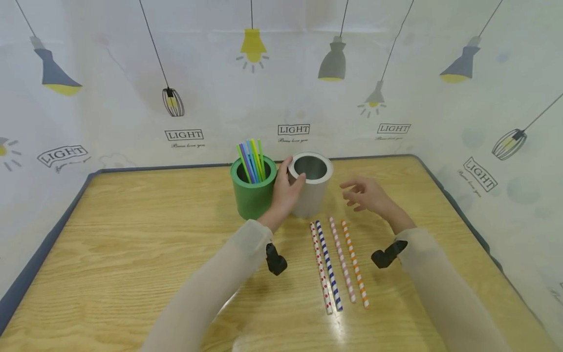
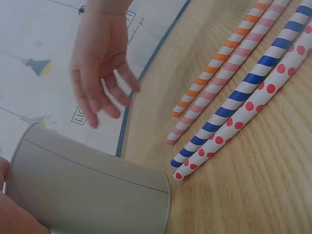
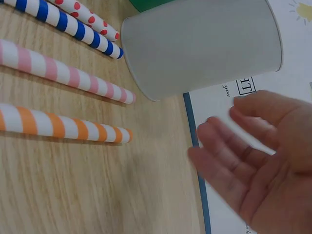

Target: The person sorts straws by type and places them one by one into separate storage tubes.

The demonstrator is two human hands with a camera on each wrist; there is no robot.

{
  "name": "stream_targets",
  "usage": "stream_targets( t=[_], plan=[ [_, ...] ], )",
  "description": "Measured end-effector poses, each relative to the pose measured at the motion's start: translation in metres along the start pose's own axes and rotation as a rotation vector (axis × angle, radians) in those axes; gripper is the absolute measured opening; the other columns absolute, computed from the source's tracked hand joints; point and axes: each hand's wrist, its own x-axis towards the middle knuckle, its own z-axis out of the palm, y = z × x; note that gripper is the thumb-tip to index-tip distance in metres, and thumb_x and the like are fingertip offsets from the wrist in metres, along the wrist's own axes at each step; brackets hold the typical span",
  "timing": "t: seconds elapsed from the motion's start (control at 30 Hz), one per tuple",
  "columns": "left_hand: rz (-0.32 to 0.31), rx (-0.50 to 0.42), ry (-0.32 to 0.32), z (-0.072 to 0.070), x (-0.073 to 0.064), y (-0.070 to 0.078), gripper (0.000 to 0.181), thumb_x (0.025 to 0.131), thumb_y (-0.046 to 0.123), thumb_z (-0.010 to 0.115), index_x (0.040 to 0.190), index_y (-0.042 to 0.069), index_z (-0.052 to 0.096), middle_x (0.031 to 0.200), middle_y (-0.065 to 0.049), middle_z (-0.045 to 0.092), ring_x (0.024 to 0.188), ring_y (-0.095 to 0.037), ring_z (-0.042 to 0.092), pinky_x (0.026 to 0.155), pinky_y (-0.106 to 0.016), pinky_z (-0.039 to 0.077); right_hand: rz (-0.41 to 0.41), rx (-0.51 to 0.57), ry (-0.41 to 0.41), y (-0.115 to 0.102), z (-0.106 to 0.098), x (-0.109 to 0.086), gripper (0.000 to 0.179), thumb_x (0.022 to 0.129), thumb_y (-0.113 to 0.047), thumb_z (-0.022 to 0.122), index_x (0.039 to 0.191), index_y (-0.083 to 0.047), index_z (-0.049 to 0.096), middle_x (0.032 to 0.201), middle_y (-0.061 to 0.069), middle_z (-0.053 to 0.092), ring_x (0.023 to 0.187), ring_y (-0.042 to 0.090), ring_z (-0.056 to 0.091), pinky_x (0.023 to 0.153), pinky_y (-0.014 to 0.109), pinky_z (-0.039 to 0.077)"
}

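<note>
With the left hand (image 1: 286, 195), gripping the gray canister (image 1: 310, 199) near its mouth, the thumb over the near rim and the fingers along the left side; how hard, cannot tell. With the right hand (image 1: 367, 195), holding nothing, with fingers loosely bent and parted, hovering just to the right of the canister, apart from it and above the straw ends. Steadying or placing the gray canister, by the look of it, as the step in hand: about upright, toward the back of the wooden table (image 1: 154, 244), with no straw showing in its mouth. Just to the left, past the left hand, on to the green canister (image 1: 255, 200), upright, with colored plastic straws (image 1: 252, 164) leaning inside. In front of the gray canister, on to four paper straws laid lengthwise: from left to right, the red-dotted straw (image 1: 321, 268), the blue-striped straw (image 1: 329, 266) close beside it, then, set a little apart, the pink-striped straw (image 1: 342, 260) and the orange-striped straw (image 1: 355, 264). Probably calling next for a firm left hold while lowering the right hand to the orange-striped straw, nearest to it, pinching lightly so as not to roll its neighbor. Farther out, behind the table, only the lamp-printed backdrop (image 1: 281, 93).
</note>
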Motion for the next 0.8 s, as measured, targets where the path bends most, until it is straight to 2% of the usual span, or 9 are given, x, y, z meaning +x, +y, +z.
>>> stream_targets(
  t=[0.13, 0.3, 0.5, 0.7, 0.8],
  plan=[
    [-0.001, 0.0, 0.003, -0.001, 0.0, 0.0, 0.059, 0.09, 0.015, 0.055, 0.143, 0.01, 0.029, 0.144, -0.008, 0.032, 0.13, -0.021, 0.032, 0.105, -0.032, 0.028, 0.107, -0.02, -0.081, 0.01, 0.003, -0.004, 0.042, 0.09, -0.012, 0.058, 0.126, 0.007, 0.048, 0.105, 0.028, 0.058, 0.087, 0.035, 0.061, 0.07, 0.043, 0.054],
    [0.007, -0.014, -0.001, -0.001, 0.001, -0.001, 0.059, 0.09, 0.013, 0.055, 0.143, 0.007, 0.029, 0.144, -0.01, 0.032, 0.13, -0.023, 0.032, 0.105, -0.032, 0.028, 0.175, 0.0, -0.098, 0.024, 0.011, -0.007, 0.043, 0.087, -0.011, 0.063, 0.123, 0.009, 0.049, 0.094, 0.021, 0.062, 0.078, 0.027, 0.063, 0.067, 0.04, 0.055],
    [0.005, -0.013, 0.002, -0.001, 0.001, -0.001, 0.058, 0.09, 0.012, 0.055, 0.143, 0.007, 0.03, 0.144, -0.01, 0.032, 0.13, -0.022, 0.032, 0.105, -0.031, 0.028, 0.199, -0.032, -0.085, 0.034, 0.02, -0.012, 0.045, 0.084, -0.013, 0.067, 0.12, 0.009, 0.051, 0.082, 0.013, 0.063, 0.066, 0.019, 0.062, 0.06, 0.034, 0.054],
    [-0.007, -0.001, 0.006, 0.0, 0.001, 0.0, 0.059, 0.09, 0.014, 0.056, 0.143, 0.009, 0.029, 0.145, -0.009, 0.032, 0.13, -0.022, 0.032, 0.105, -0.031, 0.028, 0.211, -0.003, -0.09, 0.038, 0.03, -0.015, 0.044, 0.083, -0.009, 0.068, 0.117, 0.011, 0.049, 0.072, 0.01, 0.061, 0.057, 0.016, 0.058, 0.053, 0.031, 0.052],
    [-0.009, -0.001, 0.008, 0.0, 0.001, -0.001, 0.059, 0.09, 0.014, 0.056, 0.143, 0.009, 0.029, 0.145, -0.008, 0.032, 0.13, -0.022, 0.032, 0.105, -0.031, 0.027, 0.214, -0.021, -0.077, 0.036, 0.033, -0.017, 0.043, 0.082, -0.009, 0.069, 0.116, 0.01, 0.05, 0.068, 0.007, 0.059, 0.055, 0.015, 0.056, 0.052, 0.029, 0.05]
  ],
)
